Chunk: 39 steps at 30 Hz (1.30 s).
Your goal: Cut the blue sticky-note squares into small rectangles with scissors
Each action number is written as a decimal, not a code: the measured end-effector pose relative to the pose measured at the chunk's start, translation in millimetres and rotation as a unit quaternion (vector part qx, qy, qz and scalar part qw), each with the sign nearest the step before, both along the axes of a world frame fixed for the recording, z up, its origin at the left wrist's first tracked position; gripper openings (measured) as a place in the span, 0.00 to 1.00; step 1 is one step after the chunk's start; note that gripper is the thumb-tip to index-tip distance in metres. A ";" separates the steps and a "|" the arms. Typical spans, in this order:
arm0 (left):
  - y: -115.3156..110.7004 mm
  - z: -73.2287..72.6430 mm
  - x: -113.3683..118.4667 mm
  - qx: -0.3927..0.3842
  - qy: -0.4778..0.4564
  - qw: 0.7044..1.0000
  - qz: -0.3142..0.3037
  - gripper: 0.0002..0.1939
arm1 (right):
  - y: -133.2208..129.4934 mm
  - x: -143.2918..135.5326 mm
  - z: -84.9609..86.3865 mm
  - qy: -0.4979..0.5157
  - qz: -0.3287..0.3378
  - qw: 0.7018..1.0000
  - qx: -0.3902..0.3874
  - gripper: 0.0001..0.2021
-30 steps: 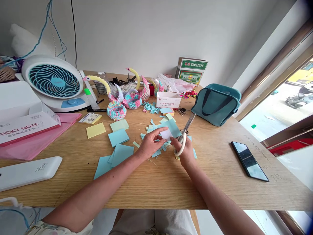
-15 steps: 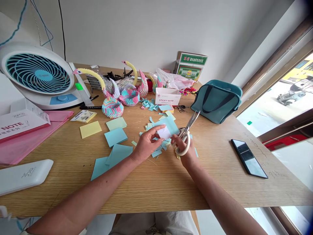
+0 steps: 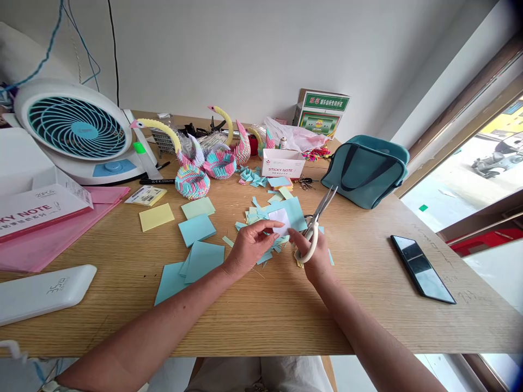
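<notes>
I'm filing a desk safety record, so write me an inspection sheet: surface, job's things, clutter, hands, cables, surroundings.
Surface: wooden tabletop, faint marks near its right edge.
Job's things: blue-and-white paper between the hands; scissors, blades slightly apart.
Clutter: blue scraps around the hands; paper swans, sticky-note box, teal bag, phone.
Hands: left hand pinches the paper; right hand holds the scissors, fingertips at the paper.
Cables: blue cord and black cable hang at upper left.
Surroundings: fan at left; scooter outside at right.
</notes>
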State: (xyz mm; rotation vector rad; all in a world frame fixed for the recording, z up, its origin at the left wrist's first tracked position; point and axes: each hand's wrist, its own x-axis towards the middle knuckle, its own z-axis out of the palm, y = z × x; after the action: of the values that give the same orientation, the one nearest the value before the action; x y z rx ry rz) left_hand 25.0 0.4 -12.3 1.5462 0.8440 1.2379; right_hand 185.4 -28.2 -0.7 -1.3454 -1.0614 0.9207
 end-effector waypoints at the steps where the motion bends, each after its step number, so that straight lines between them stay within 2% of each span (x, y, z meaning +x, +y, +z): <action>1: -0.3 0.1 0.1 0.004 0.009 1.000 0.007 0.12 | -0.1 -0.4 0.2 -0.001 -0.001 1.000 0.004 0.18; 7: -1.1 0.0 -0.3 0.003 0.019 1.000 0.018 0.14 | -0.3 -0.9 -1.1 -0.004 0.011 1.000 0.028 0.19; 20: -2.3 -2.6 2.2 -0.020 -0.031 0.998 0.044 0.11 | 0.8 -5.7 -10.5 0.010 0.020 0.999 0.026 0.21; 28: 0.0 -3.9 1.5 -0.030 -0.028 0.999 0.016 0.16 | 1.2 -3.5 -14.1 0.023 0.023 0.999 0.034 0.20; 39: 0.6 -2.7 0.9 -0.031 -0.051 0.998 -0.018 0.17 | 0.6 -4.1 -11.8 0.018 0.017 0.999 0.036 0.19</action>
State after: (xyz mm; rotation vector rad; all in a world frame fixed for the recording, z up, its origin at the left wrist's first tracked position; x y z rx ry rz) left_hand 25.9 0.9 -15.0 1.4300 0.7782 1.2433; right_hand 181.3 -27.6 -12.4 -1.2519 -1.0820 0.9199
